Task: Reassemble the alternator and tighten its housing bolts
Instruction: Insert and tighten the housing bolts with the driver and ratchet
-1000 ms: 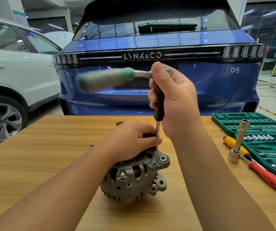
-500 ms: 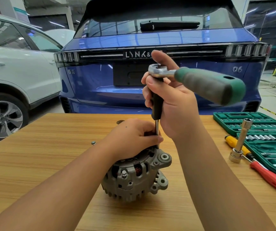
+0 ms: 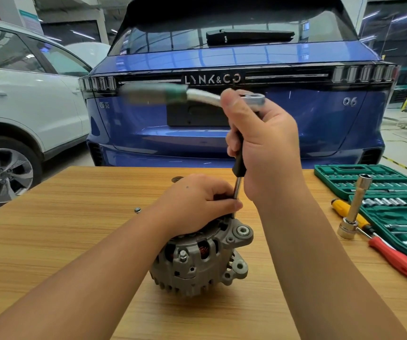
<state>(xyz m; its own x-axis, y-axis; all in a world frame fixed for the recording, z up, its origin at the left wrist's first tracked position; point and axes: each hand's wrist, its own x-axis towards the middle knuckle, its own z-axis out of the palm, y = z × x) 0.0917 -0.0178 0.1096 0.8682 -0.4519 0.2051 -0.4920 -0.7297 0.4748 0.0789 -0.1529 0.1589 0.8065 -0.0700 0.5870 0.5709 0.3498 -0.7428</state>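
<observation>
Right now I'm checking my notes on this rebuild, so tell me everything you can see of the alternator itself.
The alternator is a grey, cast-metal-looking unit standing on the wooden table. Its housing has slotted vents showing copper windings inside, fins around the lower edge, a threaded stud on the near face, and mounting ears with round holes on the right. The left hand rests on its top, holding it down and pinching the extension bar of the ratchet, which drops onto its upper rim. The right hand grips that bar higher up.
</observation>
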